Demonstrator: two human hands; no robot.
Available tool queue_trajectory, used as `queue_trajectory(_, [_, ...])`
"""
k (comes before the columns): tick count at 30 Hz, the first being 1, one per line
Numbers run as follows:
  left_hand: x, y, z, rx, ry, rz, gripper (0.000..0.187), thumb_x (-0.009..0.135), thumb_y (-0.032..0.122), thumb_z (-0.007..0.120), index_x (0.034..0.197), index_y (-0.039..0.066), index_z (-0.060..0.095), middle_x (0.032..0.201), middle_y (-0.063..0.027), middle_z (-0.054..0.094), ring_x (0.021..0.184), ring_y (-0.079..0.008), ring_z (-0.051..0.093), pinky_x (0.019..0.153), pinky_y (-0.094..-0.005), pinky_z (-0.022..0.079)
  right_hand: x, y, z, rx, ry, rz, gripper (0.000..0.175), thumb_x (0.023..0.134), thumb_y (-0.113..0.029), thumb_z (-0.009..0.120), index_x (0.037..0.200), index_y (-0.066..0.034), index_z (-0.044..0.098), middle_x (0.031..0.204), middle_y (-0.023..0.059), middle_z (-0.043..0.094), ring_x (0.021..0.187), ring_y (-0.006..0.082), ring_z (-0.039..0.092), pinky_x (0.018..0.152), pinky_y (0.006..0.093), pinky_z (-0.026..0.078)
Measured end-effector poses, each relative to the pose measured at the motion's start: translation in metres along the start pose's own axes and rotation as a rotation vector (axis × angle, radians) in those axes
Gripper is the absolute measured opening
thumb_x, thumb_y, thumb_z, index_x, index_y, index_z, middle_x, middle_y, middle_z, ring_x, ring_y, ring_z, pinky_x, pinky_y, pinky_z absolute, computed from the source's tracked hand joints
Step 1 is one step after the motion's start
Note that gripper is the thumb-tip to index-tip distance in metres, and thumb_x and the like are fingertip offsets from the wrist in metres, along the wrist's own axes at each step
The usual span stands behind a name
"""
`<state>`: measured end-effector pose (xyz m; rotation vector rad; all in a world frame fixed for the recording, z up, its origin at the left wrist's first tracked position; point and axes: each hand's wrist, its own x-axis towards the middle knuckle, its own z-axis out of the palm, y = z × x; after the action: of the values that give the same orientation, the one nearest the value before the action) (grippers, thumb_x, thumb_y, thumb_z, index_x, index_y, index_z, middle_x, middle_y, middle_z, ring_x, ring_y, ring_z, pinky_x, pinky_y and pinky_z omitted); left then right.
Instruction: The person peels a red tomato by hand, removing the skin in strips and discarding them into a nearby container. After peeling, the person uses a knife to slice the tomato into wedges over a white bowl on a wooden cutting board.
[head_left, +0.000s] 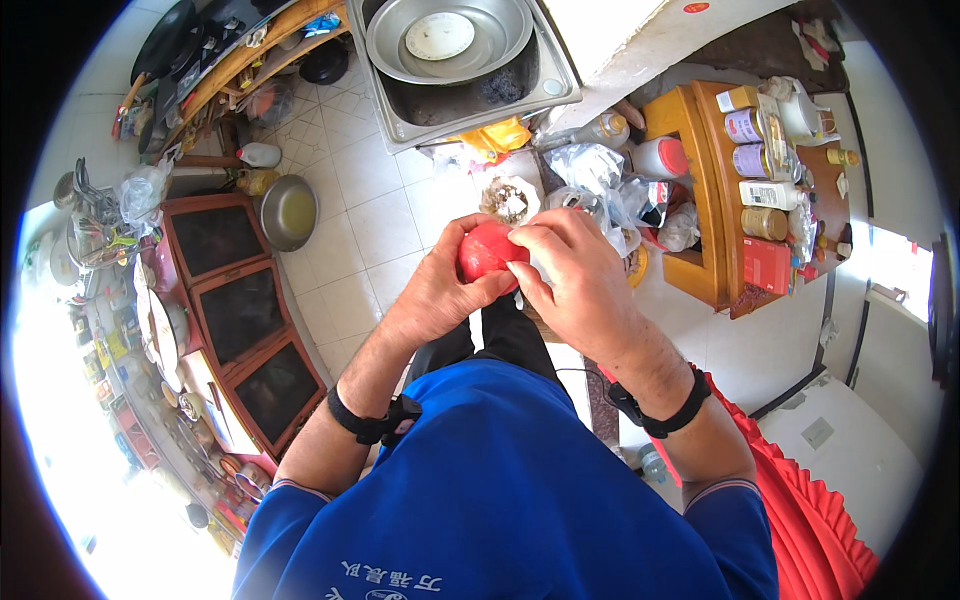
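A shiny red round fruit, most likely a tomato, is held in front of my body. My left hand cups it from the left, with the fingers over its far side and the thumb along its near side. On the right side, my right hand touches it with thumb and forefinger at its surface, where a loose edge of skin seems to show. Whether a strip is pinched there is too small to tell. Just beyond the fruit, a white bin with scraps inside stands on the floor.
A steel sink with a metal basin and white plate lies ahead. Plastic bags and a wooden cabinet bearing jars are at right. A dark-doored cabinet and metal bowl stand at left.
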<state>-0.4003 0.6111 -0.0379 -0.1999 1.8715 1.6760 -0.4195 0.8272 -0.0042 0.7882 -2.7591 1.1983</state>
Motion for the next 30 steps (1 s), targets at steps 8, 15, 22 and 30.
queue_trajectory(8, [0.000, 0.003, 0.003, 0.147, -0.003, -0.015, 0.080, 0.090, 0.041, 0.086, 0.153, 0.007, 0.049, 0.130, -0.0192, 0.070, 0.119, -0.0294, 0.070, 0.106, -0.0409, 0.058, -0.001, 0.006, 0.000, -0.024, -0.112, -0.054, 0.020, 0.089, -0.006, 0.078, 0.105, -0.0013, 0.068, 0.105, 0.0146, 0.066, 0.097, 0.0351, 0.068, 0.084, 0.0443, 0.059])
queue_trajectory(15, [0.002, -0.003, 0.008, 0.203, -0.030, -0.039, 0.071, 0.092, 0.037, 0.083, 0.150, 0.008, 0.054, 0.129, -0.0157, 0.070, 0.117, -0.0259, 0.068, 0.104, -0.0395, 0.057, -0.008, 0.013, 0.009, -0.118, -0.149, -0.109, 0.021, 0.080, -0.001, 0.078, 0.094, -0.0013, 0.063, 0.103, 0.0162, 0.065, 0.095, 0.0351, 0.067, 0.082, 0.0452, 0.059])
queue_trajectory(22, [0.001, -0.005, 0.008, 0.247, -0.057, -0.007, 0.070, 0.092, 0.032, 0.083, 0.149, 0.006, 0.052, 0.128, -0.0175, 0.070, 0.116, -0.0275, 0.070, 0.104, -0.0404, 0.058, -0.013, 0.023, 0.017, 0.129, -0.080, 0.090, 0.016, 0.083, 0.002, 0.076, 0.093, -0.0024, 0.064, 0.088, 0.0127, 0.065, 0.083, 0.0314, 0.068, 0.073, 0.0429, 0.056])
queue_trajectory(30, [0.001, -0.011, 0.004, 0.215, -0.010, 0.046, 0.072, 0.092, 0.036, 0.074, 0.148, -0.001, 0.046, 0.131, -0.0212, 0.065, 0.124, -0.0294, 0.065, 0.110, -0.0425, 0.051, -0.026, 0.030, 0.016, 0.653, -0.137, 0.580, 0.004, 0.102, -0.002, 0.066, 0.098, -0.0012, 0.065, 0.082, -0.0011, 0.065, 0.074, 0.0018, 0.052, 0.065, 0.0238, 0.044])
